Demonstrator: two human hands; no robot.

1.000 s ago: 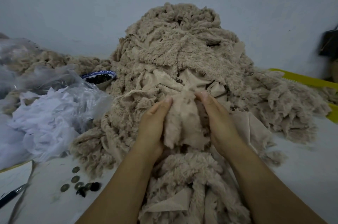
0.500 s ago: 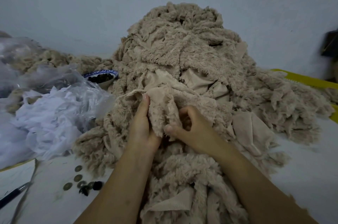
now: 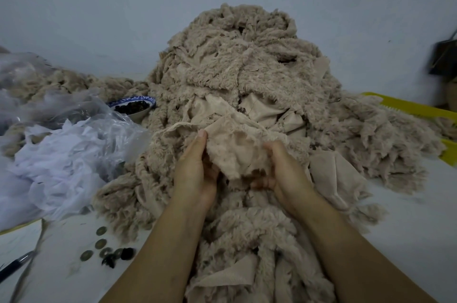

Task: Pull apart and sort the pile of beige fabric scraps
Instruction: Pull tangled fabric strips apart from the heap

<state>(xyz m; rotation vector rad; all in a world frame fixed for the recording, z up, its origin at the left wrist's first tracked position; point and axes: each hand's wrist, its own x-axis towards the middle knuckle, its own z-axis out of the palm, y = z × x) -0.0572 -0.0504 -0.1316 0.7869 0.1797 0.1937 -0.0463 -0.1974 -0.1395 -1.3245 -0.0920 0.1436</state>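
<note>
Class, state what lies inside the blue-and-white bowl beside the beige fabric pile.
The blue-and-white patterned bowl holds small dark pieces, too small to identify; anything beneath them is covered.

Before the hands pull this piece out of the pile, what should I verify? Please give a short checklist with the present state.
1. Left hand grips the scrap: ok.
2. Right hand grips the same scrap: ok.
3. Scrap free of the pile: cannot tell; its upper edge blends into other pieces.
4. Bowl of dark pieces away from the pile: not ok; it sits against the pile's left edge.
5. Small round pieces on the table clear of the scrap: ok; they lie apart from it, to the left.
</note>
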